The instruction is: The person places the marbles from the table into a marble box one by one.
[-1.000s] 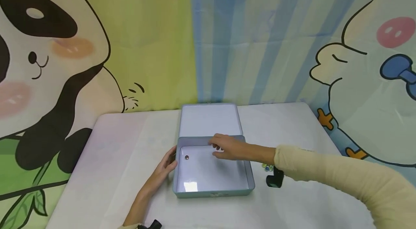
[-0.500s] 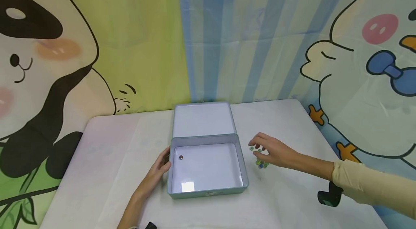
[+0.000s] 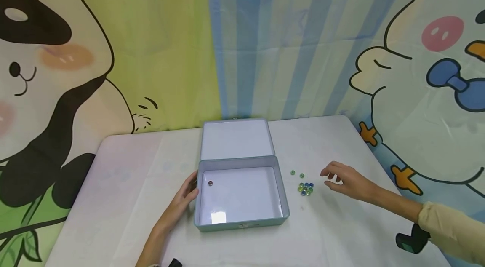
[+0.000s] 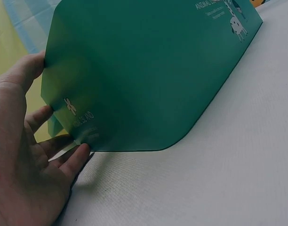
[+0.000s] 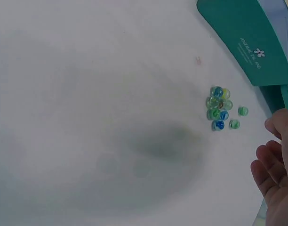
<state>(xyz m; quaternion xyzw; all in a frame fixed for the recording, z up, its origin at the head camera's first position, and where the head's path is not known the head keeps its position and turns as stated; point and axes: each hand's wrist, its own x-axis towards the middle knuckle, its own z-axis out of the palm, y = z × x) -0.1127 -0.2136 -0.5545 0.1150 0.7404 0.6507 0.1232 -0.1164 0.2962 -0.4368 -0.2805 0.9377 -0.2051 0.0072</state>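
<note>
A rectangular tin box (image 3: 242,225), green outside and pale inside, lies with its hinged lid (image 3: 236,138) laid back behind it. Inside, toward the left wall, sits one reddish-brown marble (image 3: 210,183). My left hand (image 3: 178,204) rests against the box's left side; the left wrist view shows its fingertips (image 4: 80,155) touching the green wall (image 4: 134,84). To the right of the box, a cluster of several green, yellow and blue glass marbles (image 3: 305,188) lies on the cloth, with two green marbles (image 3: 302,175) just behind. My right hand (image 3: 350,180) hovers right of them, fingers loosely curved, holding nothing.
A white cloth (image 3: 132,182) covers the table. Behind it hangs a curtain (image 3: 265,48) printed with a panda and a white bird. A small faint reddish mark (image 5: 198,60) shows on the cloth near the marbles.
My right hand has moved from over the box to the right, past the marbles, which now show uncovered. My left hand stays at the box's side. The head view has shifted slightly.
</note>
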